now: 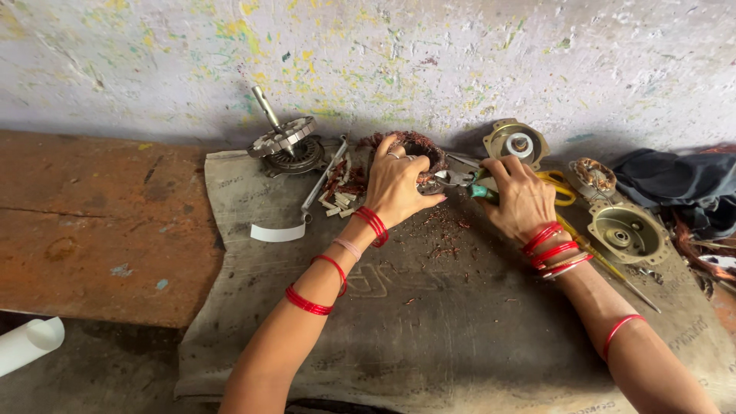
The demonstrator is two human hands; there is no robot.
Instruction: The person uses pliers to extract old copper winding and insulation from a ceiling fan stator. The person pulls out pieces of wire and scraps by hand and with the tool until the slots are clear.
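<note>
Left hand [395,184]: clamped round the stator [414,149], far middle of the sack [429,330], holding it steady.
Right hand [521,198]: closed on green-handled pliers [460,179], nose right at the stator's right side.
Done so far: looks like a fair bit of copper's already out, going by the wire bits [445,230] on the sack and the slot strips [341,188] piled left.
Left to do: stator is wound with copper on top, so I'd say not finished.
Edges: wall just behind, rotor [284,142] far left, end covers [629,230] right.
Room: near part of the sack is open.

Bare forearms, red bangles on both wrists, ring on left hand [396,184]
</note>
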